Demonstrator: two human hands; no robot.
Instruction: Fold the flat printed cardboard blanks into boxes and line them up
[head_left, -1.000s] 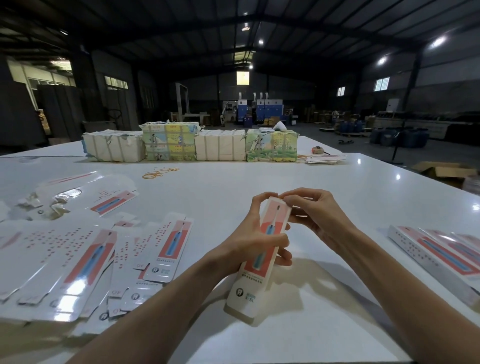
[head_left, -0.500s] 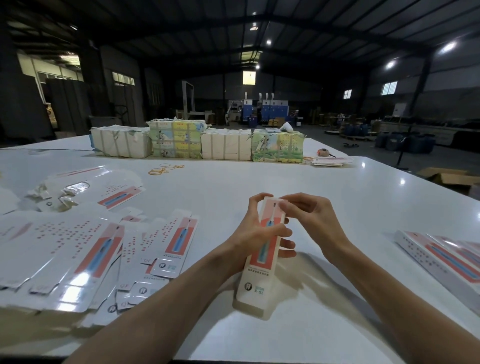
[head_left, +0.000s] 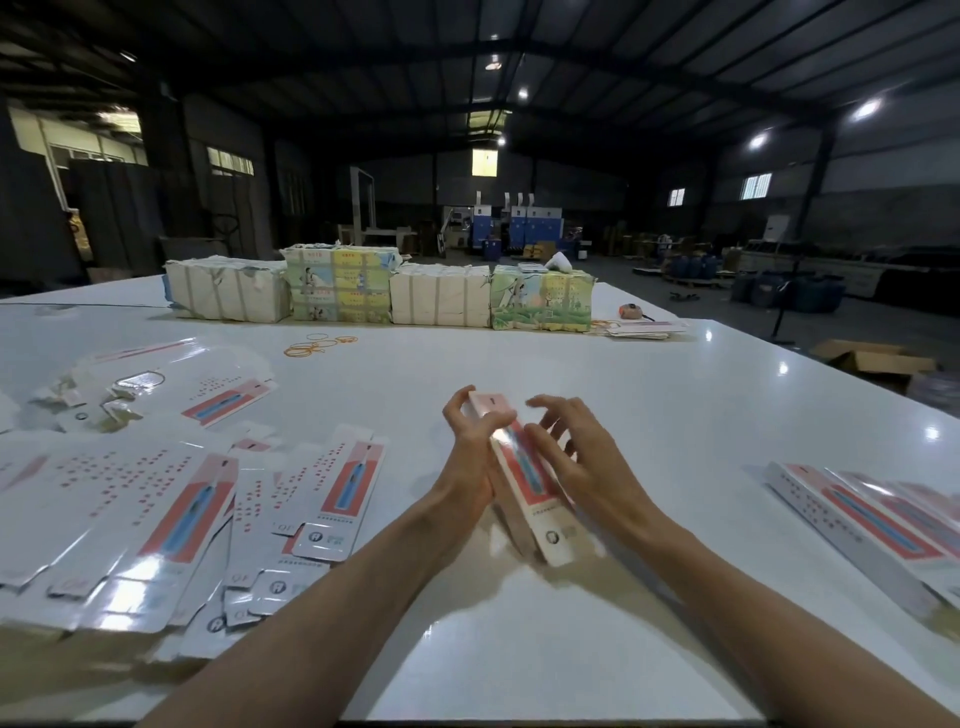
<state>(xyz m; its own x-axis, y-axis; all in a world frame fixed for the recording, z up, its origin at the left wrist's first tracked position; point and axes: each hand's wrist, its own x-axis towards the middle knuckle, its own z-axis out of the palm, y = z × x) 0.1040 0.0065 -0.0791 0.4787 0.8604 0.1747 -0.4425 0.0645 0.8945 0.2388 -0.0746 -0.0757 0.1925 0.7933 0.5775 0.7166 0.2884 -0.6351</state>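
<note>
On the white table in a dim warehouse, we hold the folded box between our hands, its long axis pointing away. The left hand grips its far end. The right hand, fingers loose, flanks it, nearer the finished row.

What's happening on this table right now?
A person holds a narrow white-and-red printed cardboard box at the white table. The left hand grips its side; the right hand, spread open, touches the other side. Flat printed blanks lie at left, finished boxes in a row at right.
</note>
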